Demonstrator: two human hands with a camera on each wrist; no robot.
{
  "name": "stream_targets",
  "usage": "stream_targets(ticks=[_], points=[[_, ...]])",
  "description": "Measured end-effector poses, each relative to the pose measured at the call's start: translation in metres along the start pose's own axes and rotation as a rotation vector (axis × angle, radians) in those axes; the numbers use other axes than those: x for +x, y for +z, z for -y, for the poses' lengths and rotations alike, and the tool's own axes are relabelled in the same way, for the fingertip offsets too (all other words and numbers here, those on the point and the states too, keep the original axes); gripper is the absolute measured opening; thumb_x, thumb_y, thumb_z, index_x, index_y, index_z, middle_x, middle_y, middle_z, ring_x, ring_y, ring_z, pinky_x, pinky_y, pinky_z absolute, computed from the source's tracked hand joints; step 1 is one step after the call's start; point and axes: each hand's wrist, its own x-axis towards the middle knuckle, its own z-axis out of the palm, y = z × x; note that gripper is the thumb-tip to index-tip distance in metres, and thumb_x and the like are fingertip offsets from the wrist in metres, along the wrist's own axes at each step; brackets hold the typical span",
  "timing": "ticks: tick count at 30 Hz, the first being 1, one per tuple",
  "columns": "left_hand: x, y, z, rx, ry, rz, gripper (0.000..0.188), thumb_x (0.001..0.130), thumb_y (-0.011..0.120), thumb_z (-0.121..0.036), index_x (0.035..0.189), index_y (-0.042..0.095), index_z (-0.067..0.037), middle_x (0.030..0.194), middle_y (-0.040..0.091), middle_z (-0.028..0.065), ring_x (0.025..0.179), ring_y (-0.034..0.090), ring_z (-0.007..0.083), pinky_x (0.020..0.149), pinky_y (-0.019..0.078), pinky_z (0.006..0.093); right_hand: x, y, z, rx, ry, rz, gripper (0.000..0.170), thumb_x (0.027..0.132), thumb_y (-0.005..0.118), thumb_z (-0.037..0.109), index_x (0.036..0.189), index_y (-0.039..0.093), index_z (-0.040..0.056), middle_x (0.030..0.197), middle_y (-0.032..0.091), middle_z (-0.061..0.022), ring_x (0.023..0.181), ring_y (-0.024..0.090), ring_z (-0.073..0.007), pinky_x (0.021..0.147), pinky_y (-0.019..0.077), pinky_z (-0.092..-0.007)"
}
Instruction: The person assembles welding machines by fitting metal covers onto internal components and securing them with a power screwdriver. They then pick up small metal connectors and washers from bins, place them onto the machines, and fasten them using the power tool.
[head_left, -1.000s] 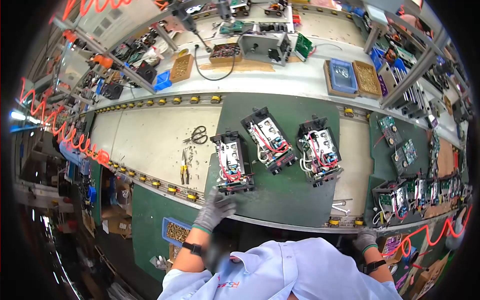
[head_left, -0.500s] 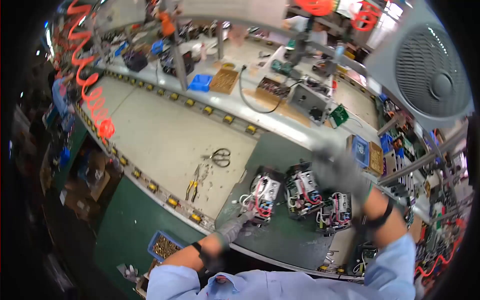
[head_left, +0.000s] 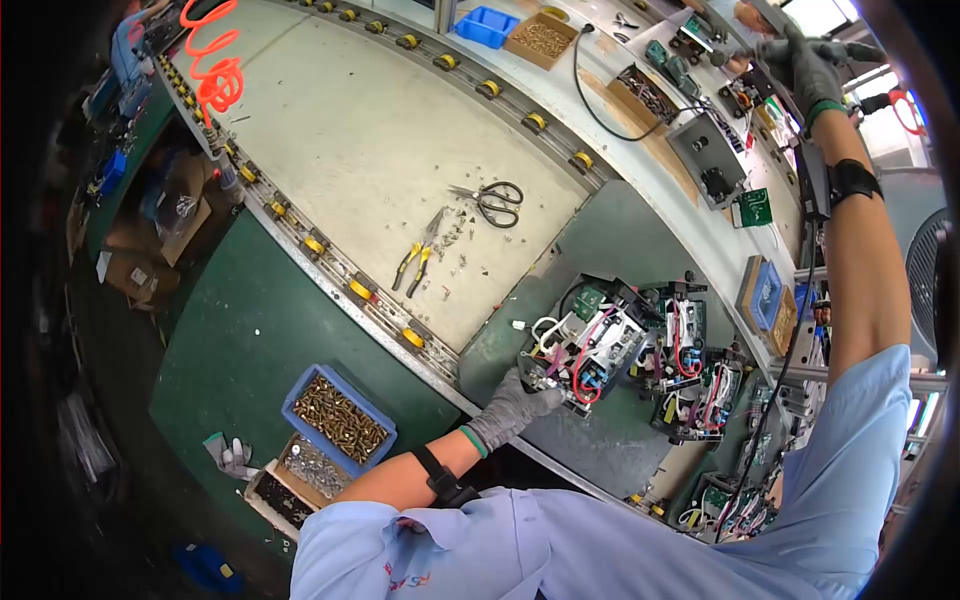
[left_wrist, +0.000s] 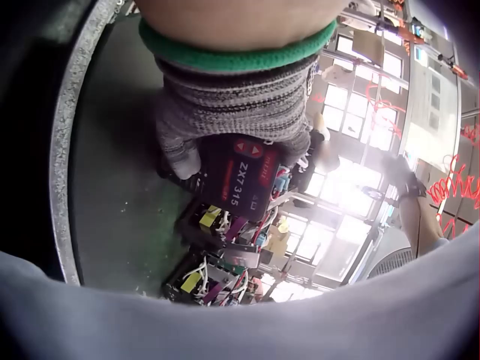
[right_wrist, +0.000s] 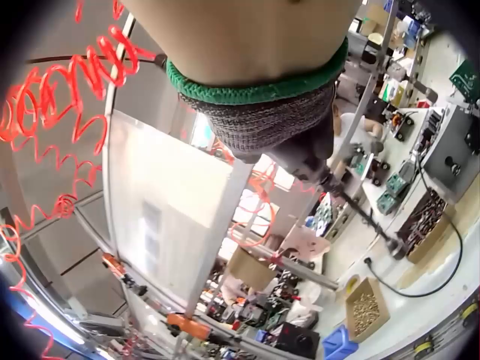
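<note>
Three electronics units with black end panels, circuit boards and red and white wires stand on a green board [head_left: 560,455]. My gloved left hand [head_left: 515,410] grips the near end of the closest unit [head_left: 600,340]. In the left wrist view, thumb and fingers hold either side of its front panel [left_wrist: 236,176], marked ZX7 315. The other two units [head_left: 683,330] [head_left: 705,400] stand to its right. High at the upper right, my gloved right hand [head_left: 810,70] is raised around a dark power screwdriver [right_wrist: 304,157]; its long bit [right_wrist: 367,217] points down in the right wrist view.
Scissors [head_left: 497,204] and yellow-handled pliers [head_left: 415,262] lie left of the units among small scraps. A blue bin of brass-coloured screws [head_left: 340,420] stands near my left forearm. Across the roller rail are a screw box [head_left: 540,40] and a grey metal housing [head_left: 705,155].
My right hand has risen from the table's front edge to the screwdriver overhead. My left hand has come onto the closest unit, which now sits turned. The head view has swung round.
</note>
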Motion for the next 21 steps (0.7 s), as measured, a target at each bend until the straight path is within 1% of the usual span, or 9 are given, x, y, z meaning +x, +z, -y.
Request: stream_targets(ticks=[1,3,4,5,7,9,12,15,21], points=[[-0.002,-0.002,-0.003,0.005,-0.001,0.004,0.044,0.080,0.083,-0.019,0.118,0.065,-0.007,0.096,0.069,0.0019,0.085,0.066,0.0120,0.075,0.0574,0.0294,-0.007,-0.003,0.014,0.193,0.018,0.026,0.048,0.090,0.077,0.045,0.106,0.071,0.0004,0.092,0.076,-0.0085,0.083,0.075,-0.0205,0.083,0.0620,-0.0308],[-0.010,-0.005,-0.011,-0.011,-0.051,0.103,0.060,0.076,0.083,-0.017,0.130,0.059,-0.004,0.118,0.068,0.0046,0.104,0.064,0.0140,0.097,0.0522,0.0348,-0.020,-0.013,0.024,0.502,-0.144,0.154,0.041,0.091,0.075,0.040,0.105,0.071,0.0013,0.094,0.076,-0.0095,0.083,0.075,-0.0213,0.081,0.0627,-0.0328],[-0.007,-0.005,0.001,-0.006,-0.011,0.060,0.056,0.075,0.081,-0.017,0.126,0.061,-0.005,0.113,0.069,0.0032,0.102,0.064,0.0134,0.096,0.0526,0.0348,-0.055,0.009,0.049,0.765,-0.152,0.053,0.022,0.097,0.068,0.031,0.100,0.065,0.0100,0.083,0.070,-0.0070,0.070,0.069,-0.0232,0.070,0.0614,-0.0405],[-0.005,-0.006,0.005,-0.004,-0.010,0.062,0.056,0.075,0.081,-0.017,0.126,0.061,-0.005,0.113,0.069,0.0032,0.102,0.064,0.0134,0.096,0.0526,0.0348,-0.072,0.016,0.053,0.765,-0.153,0.050,0.022,0.097,0.068,0.031,0.100,0.065,0.0100,0.083,0.070,-0.0070,0.070,0.069,-0.0232,0.070,0.0614,-0.0405],[-0.005,-0.013,0.016,0.002,0.019,0.045,0.044,0.081,0.078,-0.012,0.122,0.062,-0.005,0.105,0.069,0.0045,0.093,0.068,0.0144,0.080,0.0598,0.0331,-0.101,0.035,0.038,1.211,-0.100,0.363,0.010,0.088,0.068,0.009,0.092,0.061,0.0030,0.084,0.067,-0.0171,0.081,0.070,-0.0369,0.077,0.0634,-0.0538],[0.001,-0.021,0.045,0.039,0.019,0.011,0.048,0.083,0.077,-0.013,0.127,0.059,-0.005,0.109,0.068,0.0053,0.096,0.068,0.0159,0.082,0.0608,0.0342,-0.141,0.068,0.009,0.888,-0.080,0.567,0.034,0.092,0.075,0.032,0.103,0.070,0.0004,0.094,0.075,-0.0122,0.075,0.074,-0.0219,0.072,0.0632,-0.0345],[0.005,-0.016,0.045,0.007,0.000,-0.046,0.054,0.085,0.075,-0.015,0.135,0.055,-0.008,0.113,0.066,0.0050,0.099,0.066,0.0160,0.080,0.0609,0.0340,-0.264,0.098,-0.004,0.725,0.189,0.566,0.028,0.089,0.078,0.020,0.105,0.067,0.0000,0.091,0.074,-0.0136,0.067,0.071,-0.0217,0.062,0.0615,-0.0352],[0.001,-0.013,0.036,-0.002,-0.039,-0.034,0.053,0.085,0.076,-0.016,0.134,0.057,-0.009,0.112,0.066,0.0037,0.096,0.066,0.0146,0.079,0.0603,0.0333,-0.319,0.124,-0.029,0.603,0.382,0.530,0.031,0.086,0.079,0.011,0.109,0.060,0.0031,0.089,0.073,-0.0137,0.066,0.070,-0.0208,0.059,0.0599,-0.0344],[-0.008,-0.003,0.010,-0.043,0.017,0.052,0.048,0.084,0.076,-0.017,0.129,0.061,-0.009,0.110,0.065,0.0025,0.091,0.063,0.0123,0.075,0.0576,0.0312,-0.362,0.152,-0.064,0.373,0.428,0.434,0.037,0.081,0.078,0.004,0.110,0.057,0.0086,0.085,0.064,-0.0058,0.066,0.064,-0.0170,0.058,0.0588,-0.0350]])
